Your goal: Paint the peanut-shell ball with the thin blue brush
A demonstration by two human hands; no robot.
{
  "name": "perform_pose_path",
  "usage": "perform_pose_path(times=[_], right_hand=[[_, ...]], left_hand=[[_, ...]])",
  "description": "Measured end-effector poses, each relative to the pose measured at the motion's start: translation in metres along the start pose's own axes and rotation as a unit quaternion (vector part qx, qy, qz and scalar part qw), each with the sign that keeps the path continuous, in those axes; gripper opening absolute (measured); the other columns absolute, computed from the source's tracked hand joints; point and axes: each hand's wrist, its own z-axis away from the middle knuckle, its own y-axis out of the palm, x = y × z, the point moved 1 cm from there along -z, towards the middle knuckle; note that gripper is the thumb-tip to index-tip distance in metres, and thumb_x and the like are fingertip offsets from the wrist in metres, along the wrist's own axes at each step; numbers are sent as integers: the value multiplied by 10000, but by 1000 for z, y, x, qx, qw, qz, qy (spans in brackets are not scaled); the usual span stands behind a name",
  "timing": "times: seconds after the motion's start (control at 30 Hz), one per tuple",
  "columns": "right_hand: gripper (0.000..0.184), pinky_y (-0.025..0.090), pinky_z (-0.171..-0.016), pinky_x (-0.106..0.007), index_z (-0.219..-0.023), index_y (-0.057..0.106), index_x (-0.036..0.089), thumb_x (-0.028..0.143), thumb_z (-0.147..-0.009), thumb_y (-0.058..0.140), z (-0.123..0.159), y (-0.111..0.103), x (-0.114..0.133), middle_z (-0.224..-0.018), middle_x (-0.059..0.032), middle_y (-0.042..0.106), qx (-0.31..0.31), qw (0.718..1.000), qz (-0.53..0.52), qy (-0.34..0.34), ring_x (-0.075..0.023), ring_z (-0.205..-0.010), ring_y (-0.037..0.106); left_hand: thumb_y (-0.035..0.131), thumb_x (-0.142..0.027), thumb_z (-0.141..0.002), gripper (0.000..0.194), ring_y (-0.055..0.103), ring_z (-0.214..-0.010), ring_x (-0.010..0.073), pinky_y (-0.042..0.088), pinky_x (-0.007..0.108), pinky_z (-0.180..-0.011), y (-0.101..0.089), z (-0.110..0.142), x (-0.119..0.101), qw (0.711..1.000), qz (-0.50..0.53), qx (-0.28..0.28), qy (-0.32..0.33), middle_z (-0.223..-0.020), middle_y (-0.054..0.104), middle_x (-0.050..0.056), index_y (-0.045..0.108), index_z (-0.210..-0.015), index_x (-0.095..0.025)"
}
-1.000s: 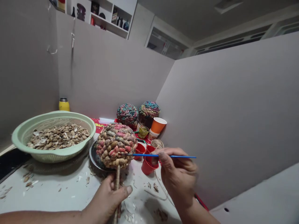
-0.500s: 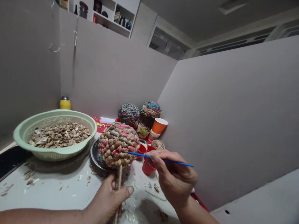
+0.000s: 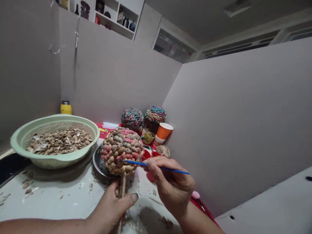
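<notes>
My left hand [image 3: 113, 203] is wrapped round a twine-bound stick [image 3: 123, 187]. On top of the stick sits a ball covered in peanut shells [image 3: 123, 148], partly painted red and pink, with bare tan shells toward its underside. In my right hand [image 3: 173, 185] a thin blue paintbrush [image 3: 138, 163] is pinched between thumb and fingers. The brush's dark tip touches the shells low on the front of the ball. Behind my right hand stand red cups [image 3: 151, 177], partly hidden by it.
A green colander [image 3: 18, 143] of peanut shells stands left, a metal bowl [image 3: 97, 162] behind the ball. Two painted shell balls [image 3: 132, 118], an orange paper cup [image 3: 164, 131], a twine roll [image 3: 162, 150] and a yellow bottle [image 3: 66, 108] stand further back. Shell scraps litter the table.
My right hand and the paintbrush have shifted left, and the brush tip has moved slightly left and down along the shells. My left hand still holds the stick. The whole view has shifted slightly.
</notes>
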Motion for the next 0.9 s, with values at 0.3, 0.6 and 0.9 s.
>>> perform_pose_path(times=[0.3, 0.6, 0.9], right_hand=[[152, 652, -670, -251, -909, 772, 238, 89, -881, 783, 1, -20, 6, -769, 13, 798, -58, 998, 33, -20, -144, -692, 769], [99, 654, -607, -271, -878, 764, 224, 130, -910, 761, 4, -11, 5, -753, -16, 806, -5, 1000, 13, 4, -163, -638, 766], [84, 632, -563, -258, -835, 765, 229, 189, -903, 791, -2, -24, -3, -744, -6, 789, -77, 996, 42, 18, -158, -597, 749]], left_hand=[[947, -494, -677, 781, 606, -660, 167, 572, 296, -705, -3, -3, 6, 1000, -15, -5, 23, -746, 706, -17, 621, -1280, -121], [927, -538, -695, 769, 619, -648, 168, 553, 280, -649, -4, -3, 6, 999, -32, -1, 27, -814, 756, 26, 647, -1279, -124], [910, -652, -648, 727, 564, -538, 146, 424, 241, -446, -7, -7, 15, 999, -40, -14, 19, -756, 721, 16, 680, -1125, -153]])
